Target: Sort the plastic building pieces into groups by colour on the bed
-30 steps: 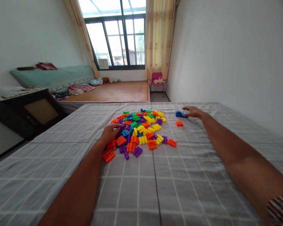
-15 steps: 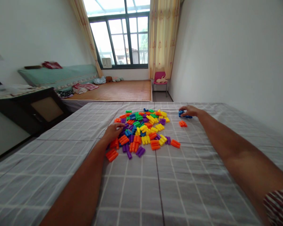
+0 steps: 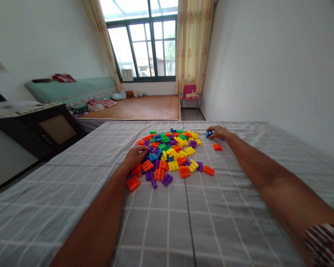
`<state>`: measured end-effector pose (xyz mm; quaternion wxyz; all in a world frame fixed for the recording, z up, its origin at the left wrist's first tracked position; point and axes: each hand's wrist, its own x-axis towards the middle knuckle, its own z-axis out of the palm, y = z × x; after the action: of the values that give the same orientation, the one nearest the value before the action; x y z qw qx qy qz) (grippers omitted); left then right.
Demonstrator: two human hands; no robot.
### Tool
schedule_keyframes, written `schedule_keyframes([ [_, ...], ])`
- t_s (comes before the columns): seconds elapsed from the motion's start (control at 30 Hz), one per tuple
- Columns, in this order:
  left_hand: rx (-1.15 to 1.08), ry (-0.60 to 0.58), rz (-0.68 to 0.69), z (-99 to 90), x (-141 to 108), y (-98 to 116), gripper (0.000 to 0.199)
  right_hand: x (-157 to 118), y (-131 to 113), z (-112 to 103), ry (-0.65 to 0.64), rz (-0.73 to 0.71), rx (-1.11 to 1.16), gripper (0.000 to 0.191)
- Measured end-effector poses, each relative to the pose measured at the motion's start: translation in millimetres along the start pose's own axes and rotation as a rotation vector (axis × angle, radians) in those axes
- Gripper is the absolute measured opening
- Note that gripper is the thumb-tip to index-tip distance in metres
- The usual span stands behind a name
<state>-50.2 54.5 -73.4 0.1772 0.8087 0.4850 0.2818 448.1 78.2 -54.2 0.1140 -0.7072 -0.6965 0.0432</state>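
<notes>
A pile of orange, yellow, green, purple and blue plastic blocks [image 3: 171, 165] lies on a grey checked cloth [image 3: 167, 222]. At the pile's left edge my left hand [image 3: 135, 155] has its fingers closed near purple pieces; what they hold, if anything, is hidden. My right hand [image 3: 217, 132], right of the pile, grips a blue block [image 3: 209, 134] between thumb and fingers. A bit of blue shows behind that hand's wrist. Just below it sits a separate orange block [image 3: 217, 147].
Beyond the cloth is a bed with a brown mat [image 3: 144, 107]. A pink chair [image 3: 190, 91] with a soft toy stands by the curtain. On the left is a dark cabinet [image 3: 52, 129], and a white wall rises on the right.
My right hand has moved a little left, toward the pile, with a blue block in its fingers. My left hand has hardly moved. The whole view has shifted slightly.
</notes>
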Motion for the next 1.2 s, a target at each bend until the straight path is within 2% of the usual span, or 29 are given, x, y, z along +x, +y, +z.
schedule_keyframes([
  [0.17, -0.014, 0.003, -0.020, -1.1, -1, 3, 0.030, 2, 7, -3, -0.059, -0.075, 0.065, 0.066],
  [0.27, -0.016, 0.000, -0.011, -0.4, -1, 2, 0.031, 4, 16, -9, -0.083, -0.111, 0.110, 0.066],
  [0.33, -0.018, -0.006, -0.006, -0.1, -1, 1, 0.031, 5, 27, -14, -0.049, -0.122, 0.159, 0.064],
  [0.43, -0.028, -0.008, -0.010, -1.2, -2, 1, 0.031, 3, 54, -18, 0.013, -0.047, 0.257, 0.061],
  [0.53, -0.013, -0.010, -0.010, -3.6, -3, 5, 0.031, -5, 84, -13, -0.066, 0.068, 0.311, 0.065],
  [0.63, 0.005, -0.011, -0.015, -4.9, -3, 8, 0.030, -14, 101, -1, -0.111, 0.074, 0.259, 0.066],
  [0.73, 0.010, -0.014, -0.018, -4.6, -3, 9, 0.032, -20, 95, 10, -0.034, 0.058, 0.185, 0.061],
  [0.83, 0.013, -0.020, -0.021, -4.1, -4, 9, 0.032, -21, 74, 17, 0.038, 0.069, 0.121, 0.054],
  [0.93, -0.008, -0.014, -0.025, -4.2, -4, 10, 0.030, -20, 59, 17, 0.052, 0.053, 0.088, 0.052],
  [1.07, -0.028, -0.017, -0.003, -4.1, -4, 9, 0.030, -19, 64, 12, 0.018, 0.001, 0.209, 0.060],
  [1.2, -0.034, -0.028, -0.015, -2.7, -4, 7, 0.031, -20, 73, 10, -0.004, 0.012, 0.243, 0.055],
])
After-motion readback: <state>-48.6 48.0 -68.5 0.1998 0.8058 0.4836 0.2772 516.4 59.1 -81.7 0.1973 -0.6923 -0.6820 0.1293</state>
